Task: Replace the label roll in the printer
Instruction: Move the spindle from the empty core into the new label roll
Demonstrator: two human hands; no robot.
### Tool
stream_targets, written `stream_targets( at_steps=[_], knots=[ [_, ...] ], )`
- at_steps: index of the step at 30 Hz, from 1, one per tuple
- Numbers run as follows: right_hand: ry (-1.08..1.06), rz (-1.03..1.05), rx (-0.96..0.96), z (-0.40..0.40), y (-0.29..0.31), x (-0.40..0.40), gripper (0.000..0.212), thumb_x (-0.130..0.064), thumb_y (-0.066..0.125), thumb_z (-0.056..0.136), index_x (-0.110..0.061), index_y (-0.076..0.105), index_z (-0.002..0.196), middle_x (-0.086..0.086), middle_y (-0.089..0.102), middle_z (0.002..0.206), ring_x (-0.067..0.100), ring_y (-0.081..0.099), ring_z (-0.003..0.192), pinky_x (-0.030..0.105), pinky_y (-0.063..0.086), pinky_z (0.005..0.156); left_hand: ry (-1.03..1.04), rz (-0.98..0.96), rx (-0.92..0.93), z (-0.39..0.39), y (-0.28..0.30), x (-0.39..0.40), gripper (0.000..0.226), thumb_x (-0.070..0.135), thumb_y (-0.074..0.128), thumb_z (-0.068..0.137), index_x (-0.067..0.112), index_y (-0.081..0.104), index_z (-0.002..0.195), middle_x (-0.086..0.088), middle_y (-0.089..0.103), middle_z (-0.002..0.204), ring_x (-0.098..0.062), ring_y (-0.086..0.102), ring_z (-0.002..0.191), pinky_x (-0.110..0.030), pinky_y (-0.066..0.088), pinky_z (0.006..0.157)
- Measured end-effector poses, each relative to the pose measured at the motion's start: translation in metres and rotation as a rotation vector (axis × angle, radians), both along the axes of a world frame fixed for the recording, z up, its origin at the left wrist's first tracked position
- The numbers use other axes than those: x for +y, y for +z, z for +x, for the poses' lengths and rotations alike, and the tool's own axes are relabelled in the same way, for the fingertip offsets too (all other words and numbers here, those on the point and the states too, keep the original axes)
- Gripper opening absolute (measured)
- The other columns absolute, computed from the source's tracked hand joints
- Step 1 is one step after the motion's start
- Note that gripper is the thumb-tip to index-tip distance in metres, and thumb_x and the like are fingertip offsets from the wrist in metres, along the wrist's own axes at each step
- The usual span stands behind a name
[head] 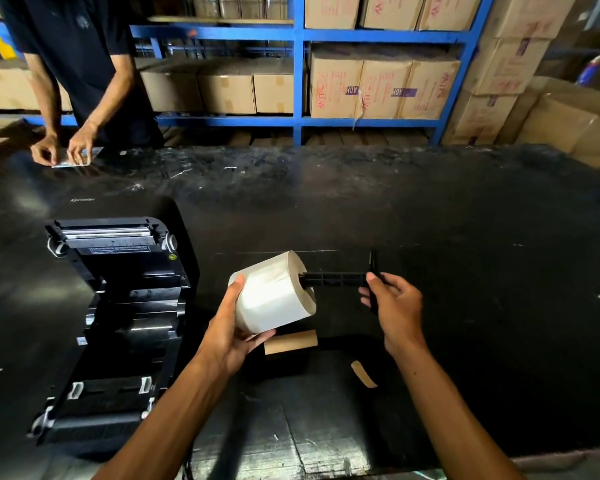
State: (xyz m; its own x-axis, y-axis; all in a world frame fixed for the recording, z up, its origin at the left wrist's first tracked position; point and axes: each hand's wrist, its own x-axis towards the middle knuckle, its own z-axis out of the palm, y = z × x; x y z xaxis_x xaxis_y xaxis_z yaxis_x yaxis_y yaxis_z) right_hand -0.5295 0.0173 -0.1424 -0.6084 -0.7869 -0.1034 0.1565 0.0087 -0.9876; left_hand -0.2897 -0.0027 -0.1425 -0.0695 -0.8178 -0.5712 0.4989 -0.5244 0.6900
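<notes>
Midway: printer point(118, 323) open and empty, old core point(291, 342) out on tabletop point(465, 220). Left hand point(231, 327) fingers grasping new label roll point(271, 292), right hand point(394, 306) fingers pinching spindle point(336, 279), partly threaded. Loading, closing left.

Your roll point(274, 292) is white, full, held on its side above the table, core axis running left-right. The black spindle point(336, 279) sits partway in its right-hand core, most of the shaft still sticking out, end flange at the far right. Printer point(118, 317) is black, at left, lid swung fully open, bay exposed. The empty brown core point(291, 342) lies on its side just below the roll.
</notes>
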Motion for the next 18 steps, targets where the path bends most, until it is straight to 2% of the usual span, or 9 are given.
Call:
stream_targets(
  at_steps=[4,6,9,14,18],
  knots=[
    [-0.042,-0.136,0.203,0.013,-0.001,0.007,0.023,-0.022,0.065,0.087,-0.042,0.056,0.092,-0.008,0.068,0.09,0.002,0.07,0.083,0.015,0.057,0.066,-0.014,-0.016,0.029,-0.001,0.001,-0.002,0.048,0.054,0.075,0.066,0.028,0.06,0.104,-0.007,0.064,0.111,-0.029,0.066,0.096,-0.043,0.06,0.057],
    [-0.037,-0.193,0.295,0.014,0.0,0.009,0.026,-0.023,0.066,0.086,-0.047,0.055,0.092,-0.013,0.067,0.091,0.004,0.069,0.087,0.017,0.058,0.071,-0.005,-0.027,0.034,0.0,0.002,-0.003,0.048,0.054,0.075,0.065,0.028,0.06,0.102,-0.007,0.065,0.11,-0.029,0.066,0.096,-0.044,0.06,0.058],
    [0.022,-0.218,0.426,0.012,0.002,0.008,0.029,-0.023,0.065,0.086,-0.048,0.053,0.094,-0.016,0.066,0.09,0.001,0.068,0.088,0.016,0.056,0.071,0.01,-0.044,0.021,0.003,0.004,-0.006,0.044,0.054,0.073,0.067,0.029,0.06,0.101,-0.006,0.065,0.109,-0.028,0.065,0.097,-0.044,0.06,0.059],
    [0.114,-0.242,0.57,0.007,0.008,0.004,0.028,-0.022,0.064,0.085,-0.04,0.055,0.104,-0.023,0.061,0.094,-0.014,0.06,0.093,0.002,0.047,0.073,-0.011,-0.087,-0.076,0.005,0.01,-0.01,0.039,0.054,0.07,0.072,0.028,0.063,0.1,-0.006,0.066,0.11,-0.027,0.065,0.1,-0.042,0.06,0.063],
    [0.218,-0.181,0.531,0.014,0.005,0.001,0.034,-0.023,0.064,0.085,-0.038,0.055,0.115,-0.023,0.06,0.101,-0.018,0.058,0.095,0.002,0.048,0.073,-0.05,-0.101,-0.147,0.003,0.012,-0.007,0.048,0.054,0.073,0.068,0.023,0.064,0.103,-0.007,0.069,0.11,-0.026,0.067,0.098,-0.04,0.06,0.06]
  ],
)
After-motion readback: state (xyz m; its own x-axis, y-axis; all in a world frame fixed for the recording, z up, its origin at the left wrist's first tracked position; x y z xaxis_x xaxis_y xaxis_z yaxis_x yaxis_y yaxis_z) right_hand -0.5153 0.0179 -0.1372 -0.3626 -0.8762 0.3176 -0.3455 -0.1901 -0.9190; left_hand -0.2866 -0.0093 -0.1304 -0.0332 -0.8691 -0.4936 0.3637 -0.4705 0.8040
